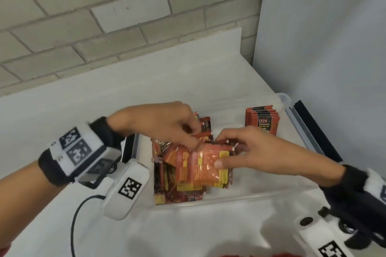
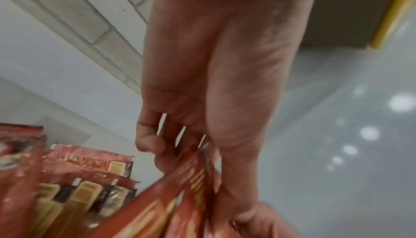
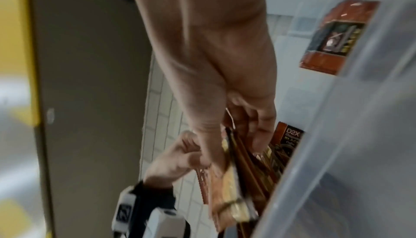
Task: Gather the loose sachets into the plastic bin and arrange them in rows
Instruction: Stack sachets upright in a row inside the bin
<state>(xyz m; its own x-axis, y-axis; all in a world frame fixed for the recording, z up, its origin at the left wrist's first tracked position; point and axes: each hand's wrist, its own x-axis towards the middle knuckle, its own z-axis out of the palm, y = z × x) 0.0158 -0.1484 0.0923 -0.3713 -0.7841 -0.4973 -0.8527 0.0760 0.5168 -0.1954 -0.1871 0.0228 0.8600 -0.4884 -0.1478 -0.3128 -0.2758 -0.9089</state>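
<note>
while the right hand (image 1: 246, 150) gripped a sachet bundle (image 1: 202, 165) over the plastic bin (image 1: 292, 192), the left hand (image 1: 158, 125) pinched its top edge.

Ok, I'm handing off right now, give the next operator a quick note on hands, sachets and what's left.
Right hand grips a fanned bundle of sachets over the plastic bin. Left hand pinches the bundle's top edge.
Done: one upright row stands at the bin's far right.
Left: a jumbled pile lies under the bundle on the bin's left side; stand the bundle and pile in rows.
</note>
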